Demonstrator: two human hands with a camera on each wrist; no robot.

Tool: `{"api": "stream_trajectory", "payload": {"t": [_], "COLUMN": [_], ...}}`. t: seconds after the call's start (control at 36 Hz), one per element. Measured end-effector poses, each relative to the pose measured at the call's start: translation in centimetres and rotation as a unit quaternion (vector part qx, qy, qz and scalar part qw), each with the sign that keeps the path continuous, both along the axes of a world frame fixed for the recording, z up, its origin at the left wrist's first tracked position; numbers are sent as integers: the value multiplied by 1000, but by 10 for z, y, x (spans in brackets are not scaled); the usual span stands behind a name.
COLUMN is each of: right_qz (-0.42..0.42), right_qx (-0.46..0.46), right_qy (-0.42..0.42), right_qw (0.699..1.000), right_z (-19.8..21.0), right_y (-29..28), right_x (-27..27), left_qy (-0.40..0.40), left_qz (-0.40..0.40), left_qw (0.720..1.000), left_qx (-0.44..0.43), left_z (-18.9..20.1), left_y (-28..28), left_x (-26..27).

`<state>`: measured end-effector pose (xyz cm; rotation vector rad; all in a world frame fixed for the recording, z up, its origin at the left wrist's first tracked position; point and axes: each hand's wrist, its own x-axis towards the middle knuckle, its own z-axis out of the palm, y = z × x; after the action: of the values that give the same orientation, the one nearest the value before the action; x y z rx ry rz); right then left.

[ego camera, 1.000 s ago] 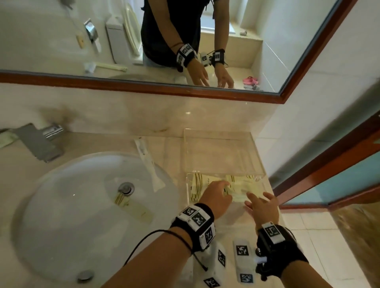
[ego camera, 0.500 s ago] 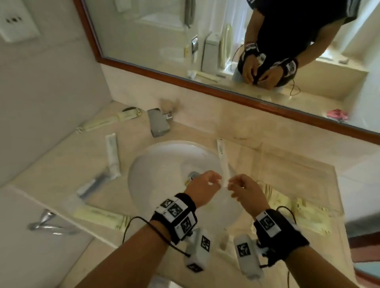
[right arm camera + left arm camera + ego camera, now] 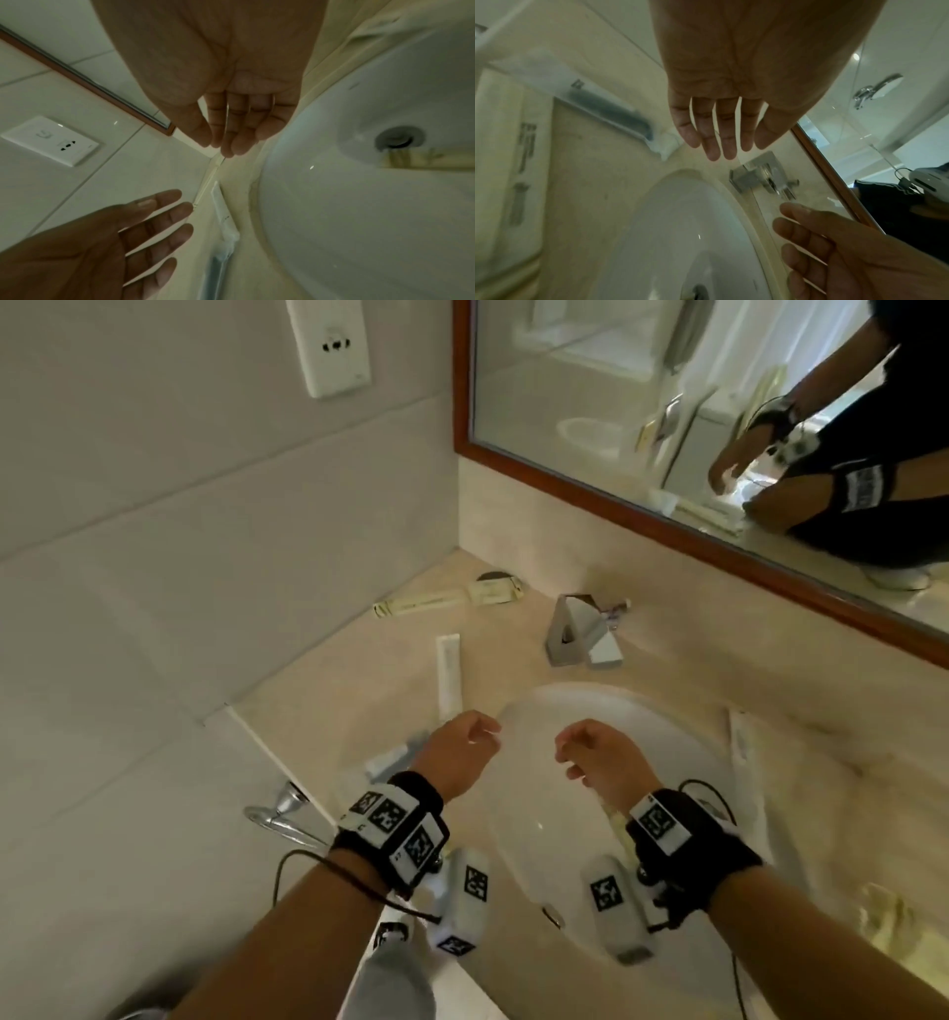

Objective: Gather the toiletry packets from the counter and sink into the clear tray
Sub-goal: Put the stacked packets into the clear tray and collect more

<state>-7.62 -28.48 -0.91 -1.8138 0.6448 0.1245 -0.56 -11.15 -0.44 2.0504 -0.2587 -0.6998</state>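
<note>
Your left hand (image 3: 458, 752) and right hand (image 3: 598, 757) hang empty, fingers relaxed, above the white oval sink (image 3: 539, 814). Reach left to the long white toothbrush packet (image 3: 449, 675) on the beige counter (image 3: 328, 680); pinch its near end.

Sink (image 3: 539, 814) is set in the counter (image 3: 318, 680). Faucet (image 3: 577, 634) stands at far side of sink, w/ mirror (image 3: 667, 403) behind. Three packets lie left of sink: one (image 3: 447, 600) far by wall, one (image 3: 449, 675) nearer, one (image 3: 390, 757) at near-left. One packet (image 3: 739, 737) lies on right rim.

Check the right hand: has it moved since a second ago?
Yes. The right hand left the clear tray, moving left, and is now above the sink.
</note>
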Motion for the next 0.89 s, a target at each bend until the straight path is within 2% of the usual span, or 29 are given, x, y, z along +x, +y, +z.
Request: {"api": "stream_trajectory", "payload": {"t": [0.11,0.28,0.42,0.53,0.69,0.78,0.89], "right_qz": [-8,-85,-162,-184,-177,-188,-191], "right_qx": [1,-2,-15,-81,-174,-183,-189], "right_qy": [-3,-9,14,47,103,132,170], "right_qw": [1000,996,987,978,963,956,948], "right_z": [-10,-28,-51,-66,-99,-112,-118], "right_y": [22,42,23,-2,-26,-39,-48], "right_x": [64,165,243,287,341,355,365], "left_qy": [10,19,9,-3,-28,-19,-11], "left_qz": [6,-30,-59,-76,-97,-125,-106], "left_qw": [1000,999,998,997,994,991,994], "left_qx": [-7,-19,9,15,34,34,22], "left_z": [-4,-12,-25,-42,-81,-96,-106], "left_y": [8,-16,-36,-53,-71,-71,-71], "left_x": [61,158,227,272,306,310,315]}}
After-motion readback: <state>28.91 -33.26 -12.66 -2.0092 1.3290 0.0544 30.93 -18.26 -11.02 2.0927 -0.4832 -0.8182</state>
